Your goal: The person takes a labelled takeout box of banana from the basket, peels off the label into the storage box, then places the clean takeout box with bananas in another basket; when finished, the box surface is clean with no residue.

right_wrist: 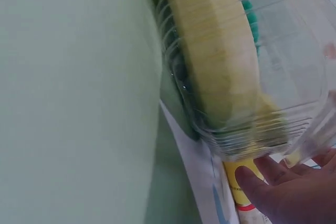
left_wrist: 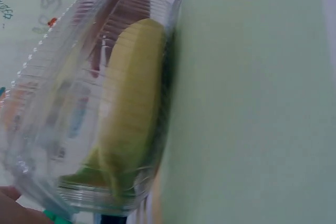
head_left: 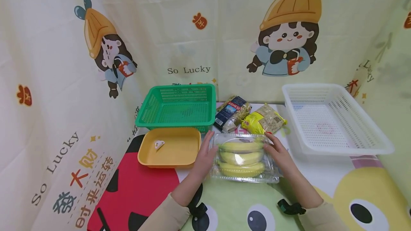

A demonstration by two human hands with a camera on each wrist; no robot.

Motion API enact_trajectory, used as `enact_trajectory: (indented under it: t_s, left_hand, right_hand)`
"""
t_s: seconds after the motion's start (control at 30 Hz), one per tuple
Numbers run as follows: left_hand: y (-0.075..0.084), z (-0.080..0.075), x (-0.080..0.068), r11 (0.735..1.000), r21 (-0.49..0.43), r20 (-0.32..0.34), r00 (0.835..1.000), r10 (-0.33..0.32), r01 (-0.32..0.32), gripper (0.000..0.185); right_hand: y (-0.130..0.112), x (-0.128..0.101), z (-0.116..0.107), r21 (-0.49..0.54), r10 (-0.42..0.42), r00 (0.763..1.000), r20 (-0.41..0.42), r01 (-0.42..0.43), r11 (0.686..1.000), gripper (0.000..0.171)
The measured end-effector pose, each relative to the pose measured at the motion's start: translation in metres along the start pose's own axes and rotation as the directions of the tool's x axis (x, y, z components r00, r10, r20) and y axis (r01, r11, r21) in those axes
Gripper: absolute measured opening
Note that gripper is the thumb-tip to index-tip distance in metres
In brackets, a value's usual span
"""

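Observation:
A clear plastic clamshell box [head_left: 242,178] of yellow bananas [head_left: 241,158] lies in front of me, between both hands. My left hand [head_left: 205,158] rests along its left side, fingers extended toward the far corner and thumb near the lid's edge. On the right side, my right hand [head_left: 282,156] touches the box with its forefinger at the far corner and thumb lower down. In the right wrist view, the spread fingertips [right_wrist: 249,179] are right at the box's end. Only a little of my left hand [left_wrist: 16,208] shows in the left wrist view.
A yellow-orange tray [head_left: 170,131] with a small white piece [head_left: 158,144] stands left of the box. Behind it is a green basket [head_left: 174,118]. A pasta bag [head_left: 232,113] and a yellow packet [head_left: 264,118] lie beyond the box. A white basket [head_left: 337,150] stands at right.

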State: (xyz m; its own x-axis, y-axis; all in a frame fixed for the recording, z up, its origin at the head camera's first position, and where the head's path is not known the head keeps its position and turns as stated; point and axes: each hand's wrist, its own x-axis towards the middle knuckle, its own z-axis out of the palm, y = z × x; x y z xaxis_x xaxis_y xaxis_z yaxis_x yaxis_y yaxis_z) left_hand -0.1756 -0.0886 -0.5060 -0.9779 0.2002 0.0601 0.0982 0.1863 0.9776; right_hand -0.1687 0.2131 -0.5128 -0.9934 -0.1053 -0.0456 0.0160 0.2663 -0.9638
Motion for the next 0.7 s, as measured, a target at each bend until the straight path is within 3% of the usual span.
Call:
enact_trajectory:
  t_s: [0.13, 0.4, 0.7]
  left_hand:
    - [-0.007, 0.003, 0.004, 0.998, -0.069, 0.003, 1.000, -0.007, 0.007, 0.056]
    - [-0.023, 0.006, 0.008, 0.971, -0.182, 0.026, 0.988, -0.150, 0.152, 0.058]
    - [-0.032, 0.010, 0.008, 0.963, -0.236, 0.064, 0.990, -0.122, 0.134, 0.062]
  right_hand:
    - [-0.001, 0.001, 0.003, 0.041, 0.021, 1.000, -0.002, -0.021, 0.999, 0.061]
    - [0.004, -0.001, 0.009, 0.114, 0.015, 1.000, 0.010, -0.016, 0.993, 0.064]
    - [0.012, -0.002, 0.014, 0.195, -0.037, 0.999, -0.006, 0.038, 0.980, 0.065]
